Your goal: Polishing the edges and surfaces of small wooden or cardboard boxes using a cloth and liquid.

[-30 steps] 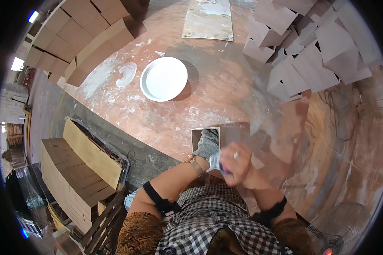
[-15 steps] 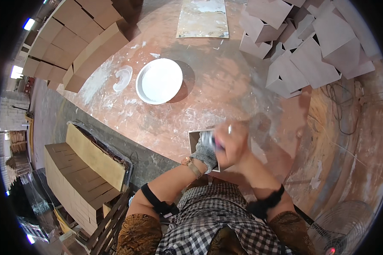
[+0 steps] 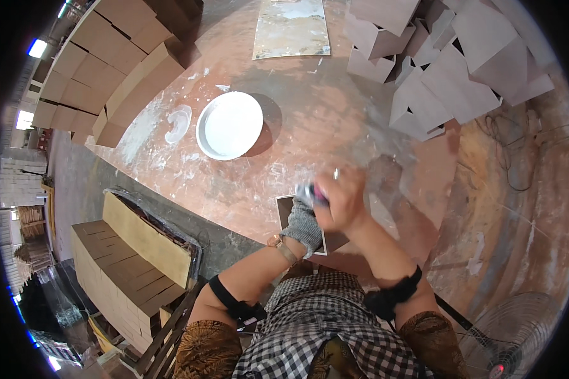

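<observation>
A small, open, box-like wooden frame (image 3: 284,207) with pale edges lies at the near side of the worktable, in front of my body. My left hand (image 3: 305,226), in a grey knitted glove, reaches into it; its fingers are mostly hidden. Closed above the right side of the box, my bare right hand (image 3: 342,199) wears a ring and is blurred by motion. It grips a small tool (image 3: 311,193) with a shiny grey part and a pink-purple patch; the exact kind is too smeared to tell. The tool is close to the gloved fingers.
A round white basin (image 3: 229,125) stands farther off on the stained reddish table (image 3: 234,196). Stacked brown boxes (image 3: 101,57) rise at the far left, grey-white boxes (image 3: 449,82) at the far right. More brown panels (image 3: 117,271) are at left, a wire fan (image 3: 512,335) at lower right.
My right hand and the tool have shifted slightly up and left, away from the box's near edge. The gloved left hand remains at the box. The whole view has shifted a little.
</observation>
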### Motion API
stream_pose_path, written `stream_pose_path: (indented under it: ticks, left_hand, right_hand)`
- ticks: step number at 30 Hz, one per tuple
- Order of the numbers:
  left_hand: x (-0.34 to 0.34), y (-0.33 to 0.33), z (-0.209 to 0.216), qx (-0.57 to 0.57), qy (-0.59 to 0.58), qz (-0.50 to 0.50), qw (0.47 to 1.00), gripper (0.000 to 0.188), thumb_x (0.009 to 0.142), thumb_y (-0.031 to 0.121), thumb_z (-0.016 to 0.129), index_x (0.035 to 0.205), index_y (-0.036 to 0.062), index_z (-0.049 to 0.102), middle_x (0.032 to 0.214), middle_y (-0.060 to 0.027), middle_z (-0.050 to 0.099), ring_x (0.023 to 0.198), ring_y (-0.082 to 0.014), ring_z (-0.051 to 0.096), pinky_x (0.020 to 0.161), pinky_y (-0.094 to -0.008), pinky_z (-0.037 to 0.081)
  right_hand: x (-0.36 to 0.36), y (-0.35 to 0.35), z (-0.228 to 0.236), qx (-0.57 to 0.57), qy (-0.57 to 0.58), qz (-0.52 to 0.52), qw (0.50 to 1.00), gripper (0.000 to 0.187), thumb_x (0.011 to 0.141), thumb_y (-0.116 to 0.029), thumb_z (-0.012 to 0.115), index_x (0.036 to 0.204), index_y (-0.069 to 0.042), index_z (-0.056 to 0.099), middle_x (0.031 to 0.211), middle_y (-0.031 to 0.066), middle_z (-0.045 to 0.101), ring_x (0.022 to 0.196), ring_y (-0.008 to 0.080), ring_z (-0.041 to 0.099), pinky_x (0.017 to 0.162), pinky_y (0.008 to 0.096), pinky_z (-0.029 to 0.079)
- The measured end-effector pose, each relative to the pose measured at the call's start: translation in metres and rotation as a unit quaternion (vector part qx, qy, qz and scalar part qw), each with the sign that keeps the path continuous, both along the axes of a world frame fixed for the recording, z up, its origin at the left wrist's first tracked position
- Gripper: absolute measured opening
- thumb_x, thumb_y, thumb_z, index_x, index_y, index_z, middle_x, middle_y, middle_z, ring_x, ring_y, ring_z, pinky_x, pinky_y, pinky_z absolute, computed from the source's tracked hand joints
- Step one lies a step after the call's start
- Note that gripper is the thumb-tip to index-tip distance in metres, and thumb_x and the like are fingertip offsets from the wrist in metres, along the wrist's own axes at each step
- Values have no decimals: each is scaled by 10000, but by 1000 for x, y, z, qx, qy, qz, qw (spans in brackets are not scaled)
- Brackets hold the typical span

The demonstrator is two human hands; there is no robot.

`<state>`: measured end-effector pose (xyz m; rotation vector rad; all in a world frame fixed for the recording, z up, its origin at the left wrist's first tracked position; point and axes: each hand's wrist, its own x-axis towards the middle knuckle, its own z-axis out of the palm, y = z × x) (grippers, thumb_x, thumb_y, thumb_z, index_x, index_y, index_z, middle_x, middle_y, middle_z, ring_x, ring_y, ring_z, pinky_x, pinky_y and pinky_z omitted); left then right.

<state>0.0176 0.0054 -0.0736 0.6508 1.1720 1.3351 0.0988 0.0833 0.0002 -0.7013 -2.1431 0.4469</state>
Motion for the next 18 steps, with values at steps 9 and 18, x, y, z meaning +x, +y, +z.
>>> stream_pose_path:
  ticks: [9,18]
  left_hand:
    - [-28,-8,-8,-13,436,-373,819,380,919,223,429,1270,83,389,1223,-109,466,1135,-225,439,981,-295,335]
    - [-20,-4,-4,29,528,-297,795,381,869,305,457,1178,83,467,1163,-85,510,1114,-258,451,950,-409,319]
  right_hand:
    - [32,-77,5,-54,18,119,991,281,470,-219,561,709,-78,599,729,64,572,647,224,533,549,364,436]
    - [-16,28,-13,-97,54,-81,991,65,624,-76,548,683,-57,531,709,115,579,660,291,569,595,368,453]
